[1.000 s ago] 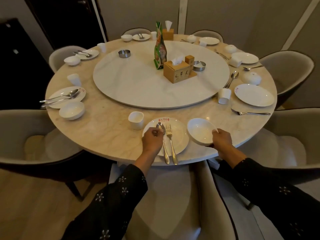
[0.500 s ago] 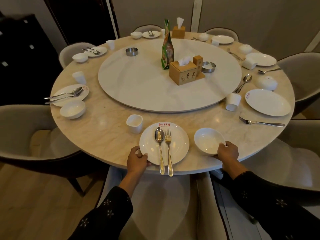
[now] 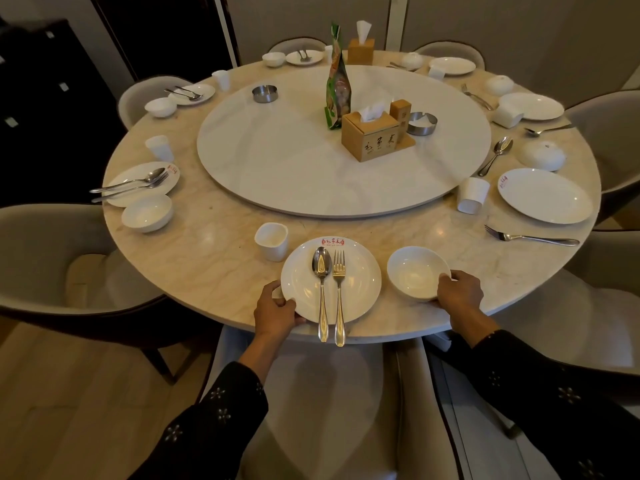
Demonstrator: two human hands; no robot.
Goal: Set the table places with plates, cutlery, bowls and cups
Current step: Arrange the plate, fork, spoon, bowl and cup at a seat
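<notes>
At the near edge of the round marble table (image 3: 214, 268) lies a white plate (image 3: 360, 282) with a red logo. A spoon (image 3: 322, 289) and a fork (image 3: 339, 292) lie side by side on it, handles sticking out over the table edge. My left hand (image 3: 277, 311) grips the plate's left rim. Right of the plate stands a white bowl (image 3: 414, 271), and my right hand (image 3: 459, 294) holds its right rim. A white cup (image 3: 272, 241) stands upright behind the plate's left side.
A lazy Susan (image 3: 277, 161) fills the table's middle, carrying a tissue box (image 3: 372, 135), a snack bag (image 3: 337, 84) and ashtrays. Other places around the rim have plates, bowls, cups and cutlery; the place at right has a tipped cup (image 3: 471, 195) and a loose fork (image 3: 530, 236). Padded chairs ring the table.
My left hand left the cutlery on the plate and took hold of the plate's left rim. The right hand stayed on the bowl's rim. The camera view shifted a little.
</notes>
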